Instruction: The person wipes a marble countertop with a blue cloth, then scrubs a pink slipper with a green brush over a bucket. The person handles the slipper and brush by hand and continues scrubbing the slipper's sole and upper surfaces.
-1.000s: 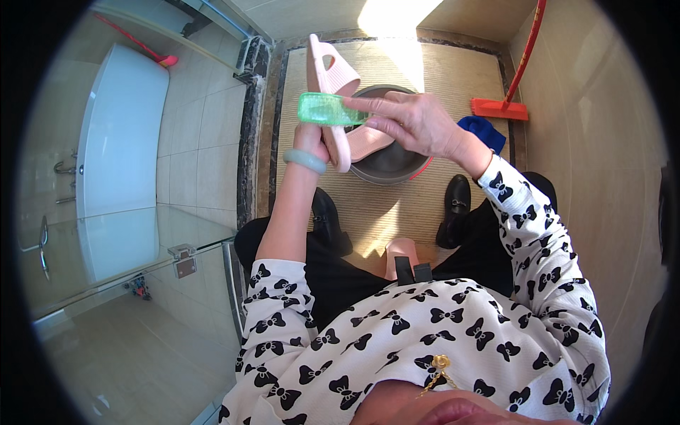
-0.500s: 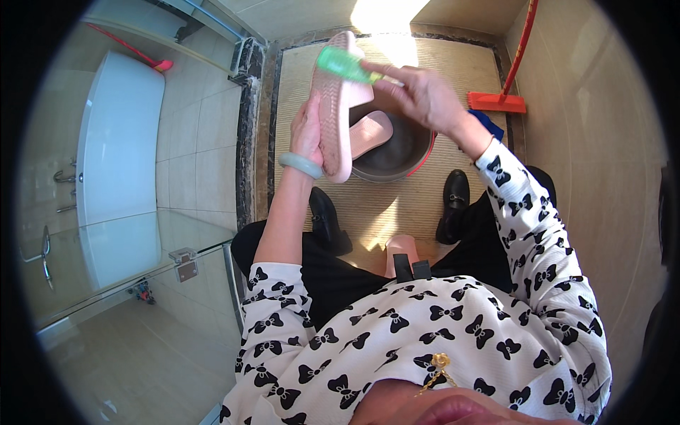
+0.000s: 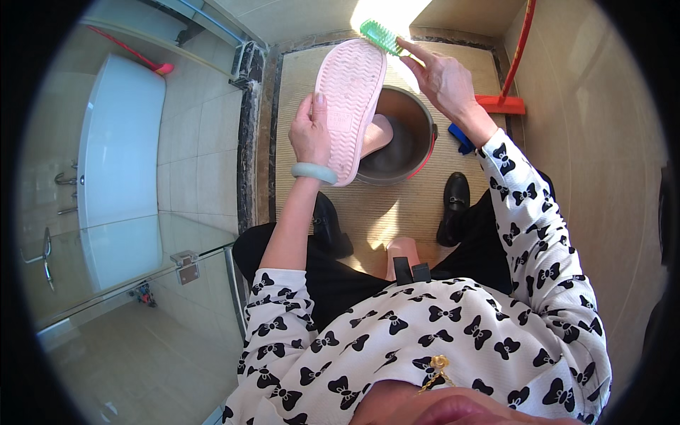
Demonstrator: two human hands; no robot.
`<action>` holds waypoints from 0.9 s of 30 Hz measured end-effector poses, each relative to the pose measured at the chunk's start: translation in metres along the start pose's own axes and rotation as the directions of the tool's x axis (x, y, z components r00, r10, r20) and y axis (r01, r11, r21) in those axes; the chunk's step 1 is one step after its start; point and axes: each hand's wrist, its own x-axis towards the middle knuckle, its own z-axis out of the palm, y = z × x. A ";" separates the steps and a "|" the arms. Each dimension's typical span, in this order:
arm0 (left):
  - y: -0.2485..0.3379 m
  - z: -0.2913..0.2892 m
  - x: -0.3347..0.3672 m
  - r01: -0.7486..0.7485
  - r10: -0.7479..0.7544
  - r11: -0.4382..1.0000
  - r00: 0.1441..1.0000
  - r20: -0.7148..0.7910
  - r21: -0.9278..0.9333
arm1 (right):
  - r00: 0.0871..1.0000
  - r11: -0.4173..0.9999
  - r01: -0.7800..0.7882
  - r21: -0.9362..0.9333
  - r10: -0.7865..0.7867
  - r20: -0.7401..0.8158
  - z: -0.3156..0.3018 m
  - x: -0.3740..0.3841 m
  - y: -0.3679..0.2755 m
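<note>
A pink slipper [image 3: 347,106] is held up with its ridged sole turned toward me. My left hand [image 3: 312,132] grips it by the left edge, thumb lying on the sole. In my right hand [image 3: 440,83] is a green scrubbing brush [image 3: 380,37], its bristles showing at the slipper's toe end; whether they touch the sole I cannot tell. Behind and below the slipper stands a brown bucket [image 3: 411,145] with a red handle. Part of a second pink slipper [image 3: 377,134] shows inside it, the rest hidden by the held one.
A red broom [image 3: 501,104] leans by the right wall, near a blue item [image 3: 464,139] on the floor. My black shoes [image 3: 455,205] flank the bucket's near side. A pink object [image 3: 401,249] lies between my legs. At left are a glass door [image 3: 127,276] and a white bathtub [image 3: 120,142].
The slipper has turned from edge-on to show its full sole. The brush has moved up and right, off the slipper's middle to its toe end.
</note>
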 end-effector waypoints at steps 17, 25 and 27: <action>0.007 0.004 0.002 -0.053 0.046 0.992 0.997 -0.060 -0.117 | 0.906 0.884 0.328 0.333 -0.394 0.152 0.005 -0.016 -0.018; 0.012 0.007 -0.005 -0.064 0.056 0.967 0.998 -0.037 -0.245 | 0.927 0.636 -0.372 0.676 0.289 0.238 0.016 0.014 0.021; 0.011 0.007 -0.003 -0.032 0.063 0.937 0.995 0.079 -0.349 | 0.868 0.442 -0.494 0.748 0.290 0.402 0.017 0.011 0.020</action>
